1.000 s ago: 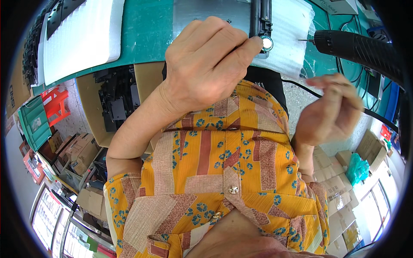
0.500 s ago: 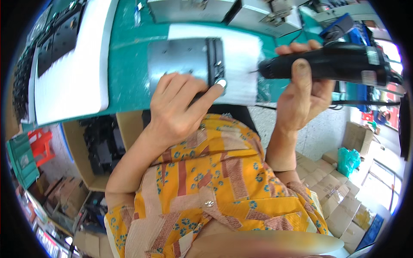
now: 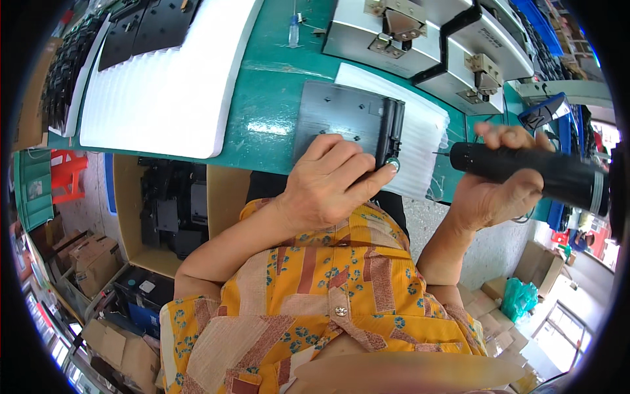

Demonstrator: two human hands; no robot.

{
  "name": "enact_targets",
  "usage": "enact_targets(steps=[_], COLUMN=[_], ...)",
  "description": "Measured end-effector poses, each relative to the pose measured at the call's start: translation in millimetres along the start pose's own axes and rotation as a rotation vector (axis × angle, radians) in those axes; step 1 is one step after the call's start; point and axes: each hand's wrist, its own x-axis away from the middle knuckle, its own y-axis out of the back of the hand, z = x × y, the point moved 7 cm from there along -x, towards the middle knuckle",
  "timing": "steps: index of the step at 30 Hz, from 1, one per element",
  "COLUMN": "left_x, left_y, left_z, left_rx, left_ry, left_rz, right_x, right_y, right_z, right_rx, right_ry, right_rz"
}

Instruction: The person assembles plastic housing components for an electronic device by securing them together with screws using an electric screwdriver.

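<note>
A dark grey flat panel (image 3: pixel 341 108) with a black hinge-like bar (image 3: pixel 394 121) along its right edge lies at the table's front. My left hand (image 3: pixel 331 184) is closed on its near side, fingers curled over the surface. One fingertip rests at the bar's near end, beside a small shiny round piece (image 3: pixel 392 162) that I cannot identify. In my right hand (image 3: pixel 489 200) is a black electric screwdriver (image 3: pixel 558 174), held level. Its thin bit (image 3: pixel 441 153) points left toward the bar and stays apart from it.
A thin white foam sheet (image 3: pixel 423 134) lies under the panel. Silver metal boxes (image 3: pixel 384 49) with latches stand behind. At left, black panels (image 3: pixel 151 29) lie on a white foam board (image 3: pixel 177 85). Below the table, a cardboard box (image 3: pixel 226 203) holds black parts. A small clear-blue tool (image 3: pixel 293 33) lies farther back.
The view has shifted and turned, so the table and both hands appear farther right and lower. My left hand keeps its hold on the panel; the screwdriver bit remains apart from the bar.
</note>
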Motion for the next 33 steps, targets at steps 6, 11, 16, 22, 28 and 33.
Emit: enact_targets(steps=[6, 11, 16, 22, 28, 33], left_x=[3.0, 3.9, 2.5, 2.3, 2.8, 3.2], left_y=[0.3, 2.7, 0.0, -0.1, -0.5, -1.1], left_z=[4.5, 3.0, 1.9, 2.1, 1.0, 1.9], left_rx=[-0.007, -0.037, -0.036, -0.04, -0.041, -0.031], left_ry=[0.02, -0.003, -0.025, -0.018, -0.028, -0.031], left_rz=[0.041, 0.041, 0.038, 0.033, 0.056, 0.06], right_x=[8.4, 7.0, -25.8, -80.6, -105.2, -106.9], right_y=[-2.2, -0.6, -28.2, -56.6, -50.9, -57.5], right_z=[-20.5, -16.8, 3.0, -4.7, -39.7, -49.9], right_rx=[0.16, -0.153, -0.277, -0.43, -0.437, -0.444], right_ry=[-0.169, 0.062, -0.02, -0.293, -0.284, -0.278], right_rz=[-0.096, 0.019, 0.235, 0.467, 0.502, 0.54])
